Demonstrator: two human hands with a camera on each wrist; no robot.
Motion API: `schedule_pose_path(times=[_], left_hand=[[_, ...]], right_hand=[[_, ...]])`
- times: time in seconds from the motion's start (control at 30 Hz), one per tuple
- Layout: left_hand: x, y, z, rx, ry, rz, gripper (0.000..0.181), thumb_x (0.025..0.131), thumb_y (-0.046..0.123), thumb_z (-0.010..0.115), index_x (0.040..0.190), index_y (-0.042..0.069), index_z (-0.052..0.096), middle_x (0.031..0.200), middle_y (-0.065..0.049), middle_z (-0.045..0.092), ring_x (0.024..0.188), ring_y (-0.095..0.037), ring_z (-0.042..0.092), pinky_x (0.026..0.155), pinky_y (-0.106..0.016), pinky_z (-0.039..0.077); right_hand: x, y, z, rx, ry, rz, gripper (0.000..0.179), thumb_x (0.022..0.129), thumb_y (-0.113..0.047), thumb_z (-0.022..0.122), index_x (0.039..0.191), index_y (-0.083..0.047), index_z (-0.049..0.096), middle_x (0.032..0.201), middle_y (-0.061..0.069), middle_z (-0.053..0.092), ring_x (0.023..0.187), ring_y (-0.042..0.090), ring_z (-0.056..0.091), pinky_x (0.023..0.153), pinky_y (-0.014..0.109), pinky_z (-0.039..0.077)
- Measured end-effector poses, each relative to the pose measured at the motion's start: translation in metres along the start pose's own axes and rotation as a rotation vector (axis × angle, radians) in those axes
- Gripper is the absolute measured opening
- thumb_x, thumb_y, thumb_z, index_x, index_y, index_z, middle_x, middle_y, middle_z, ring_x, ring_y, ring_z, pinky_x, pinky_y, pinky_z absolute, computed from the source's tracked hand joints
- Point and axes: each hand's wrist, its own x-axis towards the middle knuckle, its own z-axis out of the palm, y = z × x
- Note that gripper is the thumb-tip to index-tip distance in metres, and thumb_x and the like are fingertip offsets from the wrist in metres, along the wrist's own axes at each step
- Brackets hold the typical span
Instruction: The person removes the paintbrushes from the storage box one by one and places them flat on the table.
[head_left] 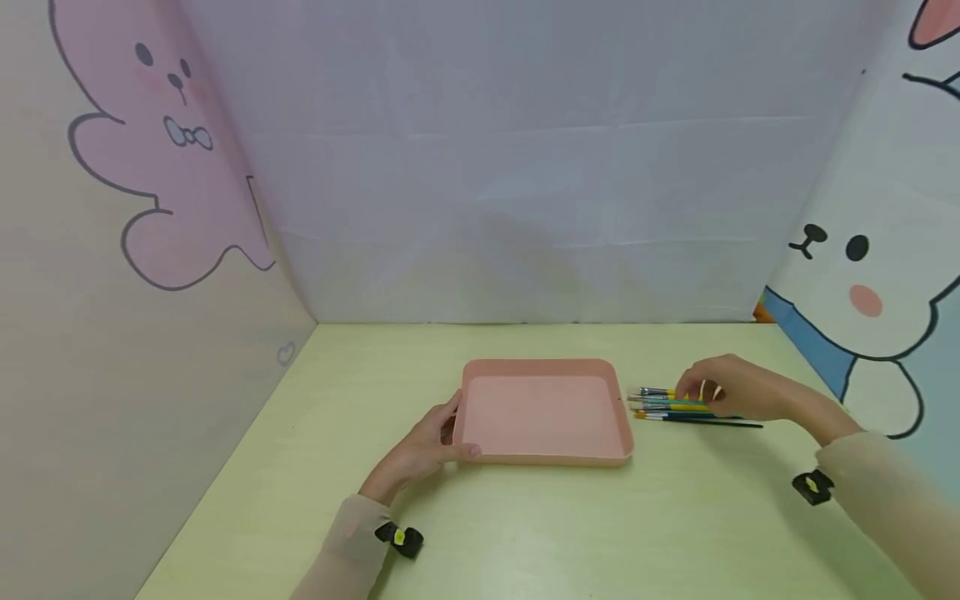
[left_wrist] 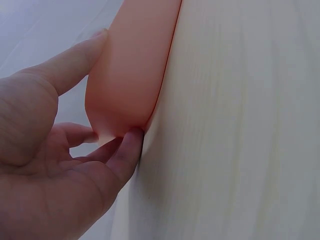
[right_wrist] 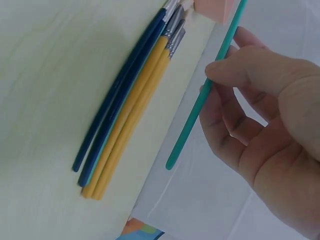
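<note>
A shallow pink tray point(head_left: 543, 412) lies on the table. My left hand point(head_left: 423, 442) grips its left end, the thumb near the front corner and the fingers along the side. In the left wrist view, the fingertips sit against the tray's outer wall point(left_wrist: 135, 60), one right at the bottom edge. To the tray's right, my right hand point(head_left: 738, 387) pinches a green paintbrush point(right_wrist: 190, 125) between thumb and fingers, raised over the others. Beneath it, yellow paintbrushes point(right_wrist: 127, 127) and dark blue paintbrushes point(right_wrist: 117, 95) lie side by side, with another green handle partly hidden among them.
The pale yellow table point(head_left: 525, 533) meets a white cloth backdrop point(head_left: 525, 208) behind the tray. Cartoon-printed side panels stand at left and right, a rabbit point(head_left: 862, 275) on the right one. The brushes' bristle ends point toward the tray's right side.
</note>
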Motion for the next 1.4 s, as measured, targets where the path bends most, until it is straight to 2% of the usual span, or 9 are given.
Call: schedule_pose_path(times=[0.2,0.4,0.53,0.67,0.83,1.1,1.27,1.4], left_hand=[[-0.001,-0.001,-0.001,-0.003,0.008,-0.011,0.110,0.095,0.016,0.083,0.172,0.014,0.005,0.156,-0.014,0.048,0.135,-0.029,0.054,0.117,-0.049,0.043],[-0.002,-0.001,-0.001,-0.016,0.000,-0.004,0.109,0.095,0.014,0.082,0.172,0.014,0.004,0.158,-0.013,0.047,0.139,-0.029,0.052,0.119,-0.050,0.041],[-0.002,0.001,-0.001,-0.019,0.001,-0.010,0.110,0.096,0.015,0.082,0.172,0.014,0.003,0.163,-0.013,0.043,0.144,-0.030,0.049,0.122,-0.052,0.038],[-0.003,0.003,-0.001,-0.016,0.003,-0.013,0.110,0.096,0.014,0.082,0.172,0.013,0.002,0.164,-0.014,0.041,0.144,-0.030,0.048,0.122,-0.052,0.037],[-0.001,0.002,-0.001,-0.022,-0.010,0.005,0.108,0.096,0.011,0.081,0.172,0.013,0.003,0.161,-0.014,0.045,0.142,-0.030,0.050,0.121,-0.052,0.038],[0.001,0.001,-0.002,-0.001,-0.006,0.012,0.108,0.096,0.012,0.082,0.172,0.012,0.005,0.154,-0.014,0.052,0.135,-0.028,0.054,0.118,-0.049,0.041],[0.001,0.002,-0.002,0.005,-0.004,0.010,0.108,0.095,0.012,0.082,0.172,0.012,0.006,0.149,-0.013,0.055,0.129,-0.027,0.056,0.114,-0.045,0.045],[0.001,0.001,-0.002,0.008,-0.003,0.010,0.108,0.095,0.013,0.082,0.172,0.012,0.007,0.149,-0.013,0.056,0.128,-0.027,0.056,0.114,-0.044,0.045]], right_hand=[[-0.015,0.013,0.008,0.004,0.016,0.008,0.043,0.083,0.018,0.070,0.116,-0.008,0.075,0.112,0.004,0.073,0.088,0.012,0.067,0.074,0.026,0.059],[-0.021,0.023,0.021,0.000,0.021,0.034,0.043,0.082,0.018,0.073,0.111,-0.014,0.075,0.104,-0.005,0.069,0.085,0.006,0.057,0.071,0.025,0.054],[-0.025,0.030,0.031,-0.017,0.040,0.007,0.042,0.082,0.019,0.074,0.108,-0.014,0.075,0.096,-0.008,0.065,0.082,0.007,0.053,0.068,0.024,0.049],[-0.026,0.036,0.037,-0.041,0.063,-0.011,0.043,0.081,0.020,0.074,0.106,-0.015,0.075,0.097,-0.009,0.066,0.082,0.005,0.052,0.068,0.025,0.050],[-0.025,0.036,0.042,-0.053,0.069,0.024,0.044,0.081,0.019,0.072,0.104,-0.018,0.074,0.098,-0.011,0.064,0.084,0.006,0.052,0.070,0.025,0.049],[-0.023,0.035,0.047,-0.083,0.103,0.067,0.042,0.081,0.018,0.073,0.103,-0.017,0.075,0.097,-0.010,0.063,0.082,0.007,0.051,0.070,0.025,0.050],[-0.024,0.038,0.050,-0.094,0.158,0.013,0.043,0.077,0.022,0.073,0.100,-0.015,0.075,0.094,-0.009,0.064,0.077,0.012,0.054,0.067,0.025,0.050],[-0.024,0.041,0.054,-0.119,0.198,-0.040,0.045,0.074,0.023,0.074,0.099,-0.014,0.075,0.093,-0.009,0.064,0.077,0.008,0.055,0.064,0.026,0.051]])
